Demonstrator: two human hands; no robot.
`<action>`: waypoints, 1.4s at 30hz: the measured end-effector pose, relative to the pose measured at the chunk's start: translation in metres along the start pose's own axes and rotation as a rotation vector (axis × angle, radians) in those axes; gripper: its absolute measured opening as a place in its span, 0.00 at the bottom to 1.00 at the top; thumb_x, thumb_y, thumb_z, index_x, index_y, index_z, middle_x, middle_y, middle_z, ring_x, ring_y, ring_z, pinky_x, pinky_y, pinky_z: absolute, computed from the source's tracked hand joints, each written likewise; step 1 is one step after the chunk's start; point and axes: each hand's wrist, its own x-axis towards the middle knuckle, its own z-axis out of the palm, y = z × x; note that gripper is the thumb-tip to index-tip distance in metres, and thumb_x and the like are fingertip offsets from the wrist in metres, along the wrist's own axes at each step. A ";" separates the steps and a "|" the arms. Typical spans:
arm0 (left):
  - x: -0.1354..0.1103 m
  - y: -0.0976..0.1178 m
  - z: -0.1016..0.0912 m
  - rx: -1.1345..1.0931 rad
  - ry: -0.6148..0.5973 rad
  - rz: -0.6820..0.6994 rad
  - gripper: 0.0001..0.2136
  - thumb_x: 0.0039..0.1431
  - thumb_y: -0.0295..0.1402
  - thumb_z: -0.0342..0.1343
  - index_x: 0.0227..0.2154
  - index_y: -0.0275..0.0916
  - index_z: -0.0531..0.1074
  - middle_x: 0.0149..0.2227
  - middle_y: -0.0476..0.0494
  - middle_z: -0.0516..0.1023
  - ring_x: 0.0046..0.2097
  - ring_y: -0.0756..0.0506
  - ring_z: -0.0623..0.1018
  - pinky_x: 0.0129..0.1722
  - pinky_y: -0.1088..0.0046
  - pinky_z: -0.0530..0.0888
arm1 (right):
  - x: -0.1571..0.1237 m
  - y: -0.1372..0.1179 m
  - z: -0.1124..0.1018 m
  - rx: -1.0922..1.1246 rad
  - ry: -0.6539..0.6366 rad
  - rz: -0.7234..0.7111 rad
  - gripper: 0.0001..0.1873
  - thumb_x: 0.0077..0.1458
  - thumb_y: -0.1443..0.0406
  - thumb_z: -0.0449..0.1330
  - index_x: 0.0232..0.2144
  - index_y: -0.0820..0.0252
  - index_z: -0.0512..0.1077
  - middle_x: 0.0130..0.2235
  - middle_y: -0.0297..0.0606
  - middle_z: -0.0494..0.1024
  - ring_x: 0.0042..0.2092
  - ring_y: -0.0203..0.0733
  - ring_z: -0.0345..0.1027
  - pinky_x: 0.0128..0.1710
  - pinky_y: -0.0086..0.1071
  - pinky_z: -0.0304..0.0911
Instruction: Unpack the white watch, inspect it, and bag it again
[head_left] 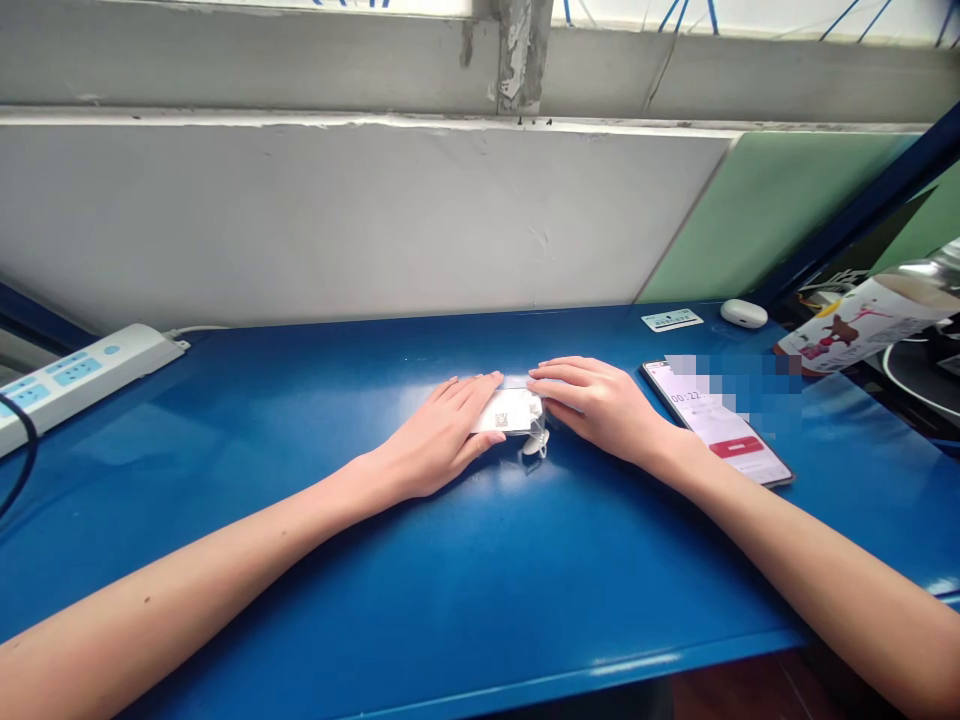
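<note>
A small flat white packet [506,412] in clear plastic lies on the blue table, with a square printed code on its face. At its right end hang a little white tag [534,444] and a loop of string. My left hand [448,432] rests over the packet's left part, fingers stretched out flat and thumb along the near edge. My right hand [592,400] lies palm down at the packet's right end, its fingers extended and the fingertips at or just over the edge. The fingers cover part of the packet, so its left end is hidden.
A phone [720,425] showing a timer lies beside my right forearm. Behind it are a card [672,320] and a white earbud case [743,314]. A printed cup [862,325] lies tilted at the right. A power strip [82,375] sits at the left, near a wall [337,220].
</note>
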 end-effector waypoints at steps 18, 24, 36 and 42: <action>-0.001 0.002 0.005 -0.054 0.226 -0.045 0.38 0.66 0.38 0.53 0.71 0.35 0.40 0.70 0.27 0.53 0.69 0.33 0.59 0.67 0.51 0.62 | 0.013 -0.015 -0.021 0.540 0.387 0.518 0.07 0.61 0.62 0.62 0.33 0.58 0.77 0.32 0.35 0.82 0.32 0.39 0.75 0.33 0.33 0.72; -0.004 0.004 0.002 -0.061 0.221 0.015 0.51 0.56 0.42 0.64 0.71 0.39 0.33 0.70 0.28 0.52 0.69 0.31 0.58 0.66 0.49 0.63 | 0.014 -0.013 -0.015 0.755 0.253 0.670 0.10 0.61 0.59 0.63 0.32 0.60 0.78 0.28 0.34 0.79 0.29 0.36 0.71 0.31 0.30 0.69; -0.002 0.001 0.000 -0.012 0.132 0.030 0.46 0.56 0.51 0.62 0.70 0.35 0.48 0.71 0.31 0.51 0.72 0.33 0.51 0.69 0.51 0.57 | 0.007 -0.008 0.004 0.774 -0.033 0.667 0.19 0.62 0.61 0.58 0.53 0.61 0.72 0.43 0.44 0.81 0.43 0.46 0.76 0.44 0.42 0.73; -0.002 0.002 0.000 0.002 0.049 -0.044 0.42 0.59 0.56 0.57 0.68 0.35 0.55 0.70 0.34 0.57 0.71 0.32 0.54 0.68 0.50 0.59 | -0.001 -0.007 0.004 0.318 -0.200 0.403 0.21 0.67 0.61 0.51 0.59 0.61 0.67 0.61 0.52 0.71 0.63 0.56 0.64 0.61 0.53 0.63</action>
